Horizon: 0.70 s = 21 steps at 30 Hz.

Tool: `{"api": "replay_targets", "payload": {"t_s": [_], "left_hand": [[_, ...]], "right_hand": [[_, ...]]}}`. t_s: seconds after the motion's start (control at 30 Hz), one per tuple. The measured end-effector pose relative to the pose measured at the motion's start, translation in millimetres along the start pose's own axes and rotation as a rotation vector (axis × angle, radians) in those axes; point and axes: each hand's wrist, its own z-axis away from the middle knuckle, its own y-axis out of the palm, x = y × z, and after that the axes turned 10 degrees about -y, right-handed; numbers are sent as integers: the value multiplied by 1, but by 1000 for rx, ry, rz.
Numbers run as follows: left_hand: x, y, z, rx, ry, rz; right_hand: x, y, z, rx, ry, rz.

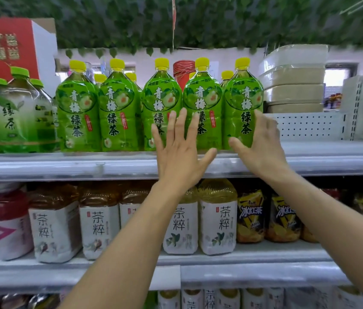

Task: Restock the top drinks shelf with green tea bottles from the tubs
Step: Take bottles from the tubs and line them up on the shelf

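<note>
While my hands reach up, the green tea bottles [201,108] stand in a row at the front of the top shelf [64,166], with more yellow caps peeking out behind them. Five big ones are in front, side by side and upright.

My left hand [179,152] is spread wide, fingers straight, in front of the third and fourth bottles. I cannot tell if it touches them. My right hand [258,141] is open too, its fingers by the side of the last bottle [242,108] and its thumb low in front of it. It holds nothing tight.

These bottles look big and full, so I think they are heavy. They are clear plastic, round and fat, with a narrow neck and a ridged yellow cap. A shiny green wrap goes all the way round, and that could be slippery. I think the sides would squash a little if I squeezed. I would hold one round the middle with a whole hand, or push it flat from the side so it does not tip.

To the left stand paler tea bottles [11,112] with green caps, and a red box [6,45] behind them. To the right is a stack of tubs [294,83]. Below is a shelf of square white-label bottles [100,228]. Green leaves [198,23] hang above.
</note>
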Motion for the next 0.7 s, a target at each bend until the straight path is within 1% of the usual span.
{"api": "replay_targets", "payload": {"t_s": [0.07,0.17,0.2,0.27,0.33,0.4,0.5,0.6,0.7], "left_hand": [[10,-9,28,-15,1,44],[34,-29,72,-129,-26,175],[44,-36,88,-137,-48,213],[68,-52,120,-114,-87,236],[98,-69,152,-78,-122,228],[131,-92,183,2,-177,181],[189,-130,224,190,-254,70],[255,-172,266,346,-303,-48],[322,-217,306,475,-386,-136]], "right_hand": [[14,2,28,-12,-109,57],[39,7,69,-43,-214,47],[51,9,84,-50,-241,42],[74,15,111,-39,-302,55],[99,24,138,16,-329,67],[126,40,167,76,-333,55],[176,71,210,196,-322,36],[236,107,253,336,-319,-12],[302,141,292,429,-318,-100]]}}
